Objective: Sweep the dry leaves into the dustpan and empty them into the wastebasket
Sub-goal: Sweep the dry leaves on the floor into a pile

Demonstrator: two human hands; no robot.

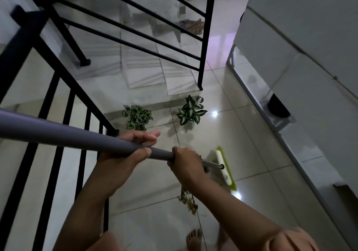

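Sweeping step: left hand [133,144] and right hand [184,160] both wrapped round broom handle [77,137], head [224,168] right of dry leaves [188,200]; next, draw leaves nearer; dustpan unseen.

I'm gripping a smooth, matt grey broom handle [77,137] running into a shiny metal tube [212,164] at the glossy white plastic broom head [223,167]. Glossy floor tiles [251,154] are mirroring lights. Dry leaves [188,202] are looking brittle; the railing [205,33] is showing matt black metal.
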